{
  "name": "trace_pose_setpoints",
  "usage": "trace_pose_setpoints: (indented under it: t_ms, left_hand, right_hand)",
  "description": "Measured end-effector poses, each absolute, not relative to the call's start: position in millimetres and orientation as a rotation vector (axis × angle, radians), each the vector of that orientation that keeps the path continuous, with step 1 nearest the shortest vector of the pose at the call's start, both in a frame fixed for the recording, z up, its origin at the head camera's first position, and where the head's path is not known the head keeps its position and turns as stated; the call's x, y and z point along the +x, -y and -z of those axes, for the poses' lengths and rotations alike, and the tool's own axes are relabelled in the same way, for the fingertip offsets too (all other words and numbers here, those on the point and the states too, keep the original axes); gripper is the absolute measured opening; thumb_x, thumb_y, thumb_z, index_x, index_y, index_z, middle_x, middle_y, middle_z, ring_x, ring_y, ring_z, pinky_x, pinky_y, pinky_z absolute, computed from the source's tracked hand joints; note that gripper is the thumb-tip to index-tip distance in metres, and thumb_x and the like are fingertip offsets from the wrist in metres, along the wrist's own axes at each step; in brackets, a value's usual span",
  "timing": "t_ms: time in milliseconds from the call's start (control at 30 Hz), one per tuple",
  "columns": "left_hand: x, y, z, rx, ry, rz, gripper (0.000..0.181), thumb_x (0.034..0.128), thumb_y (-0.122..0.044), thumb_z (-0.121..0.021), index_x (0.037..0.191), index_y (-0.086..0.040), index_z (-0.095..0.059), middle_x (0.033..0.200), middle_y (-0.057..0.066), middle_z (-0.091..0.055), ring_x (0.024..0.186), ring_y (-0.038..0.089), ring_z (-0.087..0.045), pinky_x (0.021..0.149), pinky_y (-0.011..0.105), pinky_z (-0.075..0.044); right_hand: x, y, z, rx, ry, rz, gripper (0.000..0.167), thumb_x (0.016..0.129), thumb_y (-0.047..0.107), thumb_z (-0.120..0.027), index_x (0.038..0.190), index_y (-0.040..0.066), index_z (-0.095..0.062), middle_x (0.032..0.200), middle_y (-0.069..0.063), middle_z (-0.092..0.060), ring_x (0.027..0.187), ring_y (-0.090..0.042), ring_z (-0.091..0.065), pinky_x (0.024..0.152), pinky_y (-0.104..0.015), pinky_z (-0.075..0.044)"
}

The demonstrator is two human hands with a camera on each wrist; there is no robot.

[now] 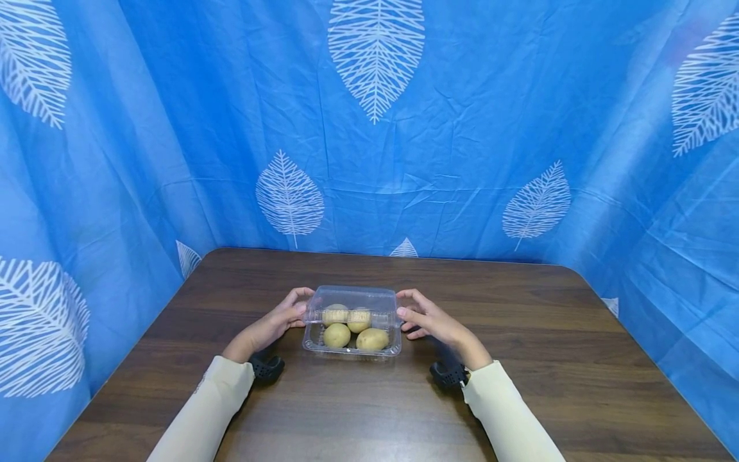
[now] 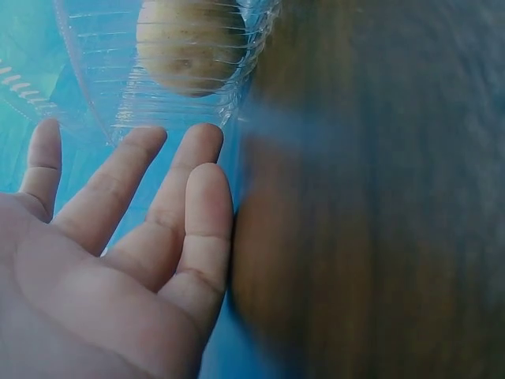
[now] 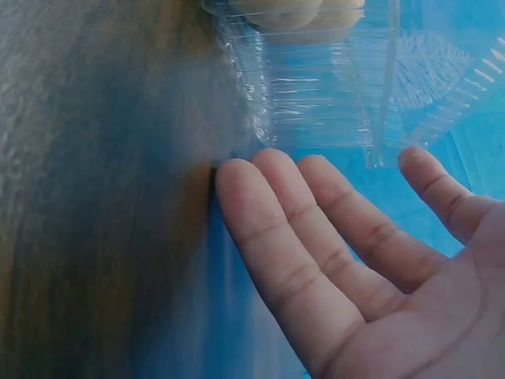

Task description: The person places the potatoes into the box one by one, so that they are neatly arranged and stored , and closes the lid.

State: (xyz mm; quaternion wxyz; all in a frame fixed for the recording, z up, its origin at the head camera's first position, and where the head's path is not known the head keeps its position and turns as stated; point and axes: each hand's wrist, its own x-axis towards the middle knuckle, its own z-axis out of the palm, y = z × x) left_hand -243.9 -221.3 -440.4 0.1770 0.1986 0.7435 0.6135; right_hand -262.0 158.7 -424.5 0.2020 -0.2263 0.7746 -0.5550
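A clear plastic clamshell box (image 1: 353,352) rests on the table with several yellowish potatoes (image 1: 372,339) inside. Its see-through lid (image 1: 355,295) is partly raised and leans over the rear potatoes. At the box's left side is my left hand (image 1: 280,317), fingers extended and fingertips at or close to the plastic. My right hand (image 1: 430,319) mirrors it on the right side, its thumb near the lid's edge. Both wrist views show relaxed, nearly straight fingers beside the ribbed box wall (image 3: 308,91); whether every fingertip touches is hard to tell. One potato (image 2: 192,47) shows through the left wall.
A dark brown wooden table (image 1: 352,410) extends around the box on all sides. Behind it and at both sides hangs a blue curtain (image 1: 219,96) printed with white leaves. Each wrist wears a black strap device (image 1: 267,369).
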Motion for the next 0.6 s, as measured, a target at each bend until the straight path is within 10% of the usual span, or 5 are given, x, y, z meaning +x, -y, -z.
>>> trace_pose_setpoints:
  t_ms: [333,600]
  left_hand:
    - [-241.9,222.9,439.6,0.534,-2.168,-1.638,0.075,0.1008,-0.032,-0.061,0.158,-0.004,-0.022,0.168,0.037,-0.025,0.153,0.055,-0.028,0.12,0.074,-0.023]
    - [-243.0,226.7,440.2,0.56,-2.137,-1.655,0.083,0.0963,-0.029,-0.072,0.159,-0.002,-0.024,0.164,0.037,-0.031,0.147,0.053,-0.041,0.121,0.072,-0.027]
  right_hand:
    - [-259.8,-159.3,420.1,-0.641,-2.129,1.491,0.083,0.102,0.031,-0.075,0.161,0.0,-0.027,0.143,-0.034,-0.054,0.117,-0.033,-0.069,0.1,-0.053,-0.057]
    - [-258.5,-159.0,421.2,-0.67,-2.137,1.466,0.088,0.095,0.024,-0.081,0.161,0.0,-0.027,0.118,-0.016,-0.061,0.098,-0.022,-0.068,0.088,-0.036,-0.054]
